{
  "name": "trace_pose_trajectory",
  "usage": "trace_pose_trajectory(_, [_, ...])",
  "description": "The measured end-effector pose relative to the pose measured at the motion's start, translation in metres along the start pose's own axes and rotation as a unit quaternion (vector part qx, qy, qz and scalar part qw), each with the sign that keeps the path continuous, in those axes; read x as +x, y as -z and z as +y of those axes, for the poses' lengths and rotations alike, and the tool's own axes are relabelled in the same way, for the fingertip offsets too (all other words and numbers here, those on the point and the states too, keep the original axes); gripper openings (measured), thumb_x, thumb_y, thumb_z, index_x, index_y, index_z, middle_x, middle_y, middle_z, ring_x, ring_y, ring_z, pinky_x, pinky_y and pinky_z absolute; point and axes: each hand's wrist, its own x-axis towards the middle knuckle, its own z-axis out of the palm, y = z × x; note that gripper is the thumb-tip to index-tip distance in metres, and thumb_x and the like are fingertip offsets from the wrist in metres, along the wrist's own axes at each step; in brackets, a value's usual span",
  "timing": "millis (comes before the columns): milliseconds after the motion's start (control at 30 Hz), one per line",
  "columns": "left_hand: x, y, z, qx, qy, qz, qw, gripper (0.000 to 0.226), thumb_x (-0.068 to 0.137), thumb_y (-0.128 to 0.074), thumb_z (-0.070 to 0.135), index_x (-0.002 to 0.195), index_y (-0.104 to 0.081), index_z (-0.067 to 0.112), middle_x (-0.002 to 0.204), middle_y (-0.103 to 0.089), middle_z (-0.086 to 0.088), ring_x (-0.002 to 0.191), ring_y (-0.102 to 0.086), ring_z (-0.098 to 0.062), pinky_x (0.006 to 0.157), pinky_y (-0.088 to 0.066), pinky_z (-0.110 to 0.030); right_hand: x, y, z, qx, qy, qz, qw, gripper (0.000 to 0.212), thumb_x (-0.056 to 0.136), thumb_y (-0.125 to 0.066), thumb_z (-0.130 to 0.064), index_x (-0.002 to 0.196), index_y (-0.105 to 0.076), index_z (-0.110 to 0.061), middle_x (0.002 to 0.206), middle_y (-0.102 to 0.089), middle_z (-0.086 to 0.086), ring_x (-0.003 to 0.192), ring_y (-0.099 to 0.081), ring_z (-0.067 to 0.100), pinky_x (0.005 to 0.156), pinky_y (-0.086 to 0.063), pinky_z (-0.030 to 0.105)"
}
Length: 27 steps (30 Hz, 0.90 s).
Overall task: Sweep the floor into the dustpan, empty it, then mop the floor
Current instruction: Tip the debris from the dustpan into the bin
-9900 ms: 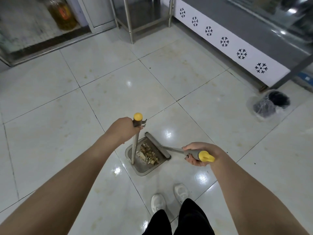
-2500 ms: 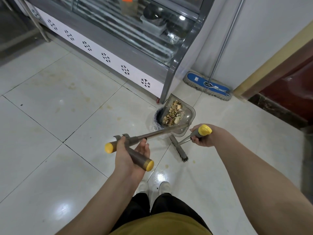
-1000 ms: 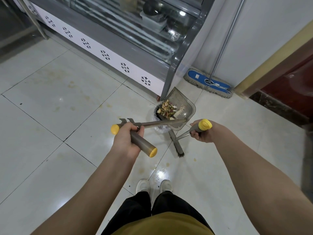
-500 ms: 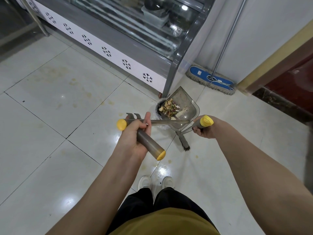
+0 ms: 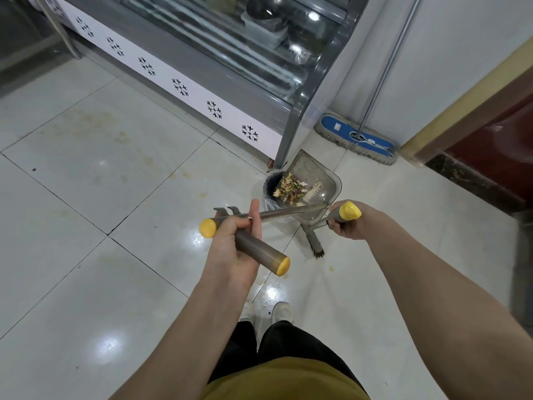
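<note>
My left hand (image 5: 238, 241) grips the long metal handle of a grey translucent dustpan (image 5: 323, 180), with its yellow-capped T-grip across my palm. The pan is tilted over a small bin (image 5: 269, 187) lined with a clear bag, and a heap of dry debris (image 5: 290, 187) slides at the pan's lower edge into the bin mouth. My right hand (image 5: 350, 222) holds the yellow-capped broom handle; the broom head (image 5: 314, 245) rests on the floor below the pan. A blue flat mop (image 5: 356, 138) leans against the white wall behind.
A glass display cooler (image 5: 230, 47) with a snowflake-patterned white base stands just behind the bin, its metal corner post (image 5: 300, 116) beside the pan. A dark red door frame (image 5: 496, 134) is at right. Stained white tiles (image 5: 101, 140) stretch to the left. My shoes (image 5: 266, 311) stand below.
The dustpan has tipped further toward the bin and the debris has slid down to its lower edge over the bin mouth. My left hand has turned the handle. The broom stays put.
</note>
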Motion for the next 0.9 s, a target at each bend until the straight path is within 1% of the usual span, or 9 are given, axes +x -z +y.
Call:
trace_pose_trajectory(100, [0.0, 0.001, -0.003, -0.006, 0.012, 0.004, 1.0, 0.018, 0.083, -0.047, -0.014, 0.079, -0.052, 0.003, 0.076, -0.06, -0.015, 0.078, -0.072, -0.033, 0.063, -0.06, -0.034, -0.001, -0.003, 0.0, 0.004, -0.001, -0.008, 1.0, 0.024, 0.092, -0.048, -0.013, 0.069, -0.045, -0.007, 0.065, -0.042, 0.011, 0.03, -0.051, 0.017, 0.033, -0.042, 0.013])
trace_pose_trajectory(133, [0.0, 0.002, -0.003, -0.01, 0.013, 0.004, 1.0, 0.016, 0.084, -0.051, -0.012, 0.078, -0.054, 0.002, 0.071, -0.063, -0.014, 0.077, -0.072, -0.034, 0.059, -0.06, -0.034, -0.002, -0.004, -0.001, 0.008, 0.0, -0.013, 1.0, 0.024, 0.092, -0.047, -0.013, 0.069, -0.045, -0.007, 0.065, -0.041, 0.011, 0.03, -0.051, 0.017, 0.033, -0.042, 0.013])
trace_pose_trajectory(167, [0.001, 0.003, -0.003, -0.013, 0.01, 0.001, 1.0, 0.011, 0.085, -0.056, -0.008, 0.079, -0.056, 0.001, 0.072, -0.064, -0.012, 0.078, -0.072, -0.035, 0.057, -0.06, -0.034, -0.003, -0.005, -0.002, 0.012, 0.001, -0.018, 1.0, 0.024, 0.092, -0.047, -0.013, 0.07, -0.045, -0.007, 0.066, -0.041, 0.011, 0.03, -0.052, 0.017, 0.033, -0.042, 0.013])
trace_pose_trajectory(233, [0.001, 0.006, -0.001, -0.017, -0.001, -0.003, 1.0, 0.006, 0.086, -0.063, 0.003, 0.09, -0.058, 0.003, 0.086, -0.064, -0.008, 0.08, -0.072, -0.034, 0.055, -0.059, -0.034, -0.004, -0.006, -0.003, 0.018, 0.002, -0.022, 1.0, 0.024, 0.093, -0.046, -0.012, 0.07, -0.045, -0.007, 0.066, -0.041, 0.011, 0.031, -0.052, 0.017, 0.034, -0.043, 0.013])
trace_pose_trajectory(333, [0.005, 0.01, 0.003, -0.004, -0.014, 0.001, 1.0, 0.013, 0.089, -0.064, 0.015, 0.098, -0.057, 0.008, 0.103, -0.059, -0.003, 0.082, -0.072, -0.033, 0.057, -0.06, -0.035, -0.005, -0.009, -0.004, 0.006, 0.005, -0.011, 1.0, 0.024, 0.093, -0.047, -0.012, 0.07, -0.045, -0.007, 0.063, -0.044, 0.012, 0.03, -0.052, 0.017, 0.034, -0.043, 0.012])
trace_pose_trajectory(500, [0.011, 0.01, 0.007, 0.014, -0.009, 0.009, 1.0, 0.015, 0.091, -0.062, 0.019, 0.103, -0.056, 0.011, 0.119, -0.052, -0.01, 0.081, -0.072, -0.035, 0.057, -0.06, -0.038, -0.006, -0.016, -0.004, -0.021, 0.01, 0.004, 1.0, 0.026, 0.094, -0.044, -0.014, 0.07, -0.045, -0.007, 0.066, -0.043, 0.012, 0.027, -0.049, 0.016, 0.033, -0.041, 0.012])
trace_pose_trajectory(600, [0.014, 0.011, 0.008, 0.015, -0.007, 0.015, 1.0, 0.014, 0.091, -0.062, 0.02, 0.1, -0.055, 0.011, 0.125, -0.05, -0.013, 0.08, -0.072, -0.035, 0.059, -0.06, -0.039, -0.006, -0.017, -0.003, -0.019, 0.006, 0.001, 1.0, 0.026, 0.095, -0.043, -0.015, 0.07, -0.043, -0.007, 0.066, -0.04, 0.012, 0.027, -0.048, 0.016, 0.033, -0.041, 0.011])
trace_pose_trajectory(733, [0.017, 0.014, 0.009, 0.018, -0.01, 0.02, 1.0, 0.015, 0.092, -0.061, 0.02, 0.099, -0.054, 0.009, 0.128, -0.049, -0.014, 0.08, -0.071, -0.035, 0.056, -0.06, -0.037, -0.006, -0.015, -0.006, -0.016, 0.0, 0.0, 1.0, 0.026, 0.095, -0.043, -0.014, 0.07, -0.044, -0.007, 0.068, -0.041, 0.012, 0.027, -0.049, 0.017, 0.033, -0.041, 0.011])
trace_pose_trajectory(900, [0.02, 0.014, 0.011, 0.026, -0.013, 0.046, 0.999, 0.016, 0.092, -0.061, 0.026, 0.092, -0.054, 0.011, 0.128, -0.052, -0.011, 0.085, -0.071, -0.031, 0.068, -0.059, -0.034, -0.006, -0.021, -0.006, -0.03, 0.005, -0.001, 1.0, 0.027, 0.096, -0.041, -0.015, 0.069, -0.042, -0.008, 0.066, -0.041, 0.012, 0.027, -0.048, 0.016, 0.032, -0.04, 0.011])
